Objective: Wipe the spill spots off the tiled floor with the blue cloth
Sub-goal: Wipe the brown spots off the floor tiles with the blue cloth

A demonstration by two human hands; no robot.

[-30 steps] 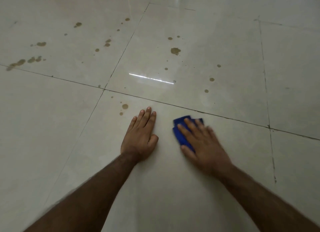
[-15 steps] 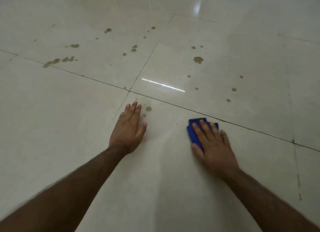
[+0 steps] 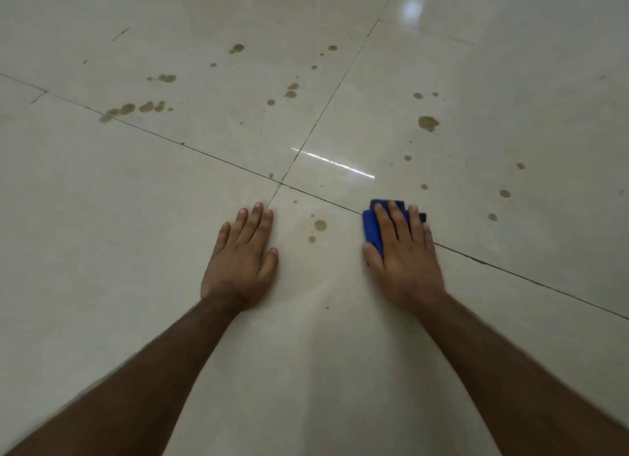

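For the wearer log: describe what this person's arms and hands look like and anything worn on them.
Both forearms are bare right to the bottom edge of the picture: no sleeves show. The left hand and right hand wear no gloves, and no ring, watch or wristband is visible. Fingernails are short. Some hair shows along the forearms.

No readable text, label or number anywhere in view.

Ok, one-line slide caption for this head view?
Right hand presses the blue cloth flat beside brown spill spots; left hand braces on the tiled floor.
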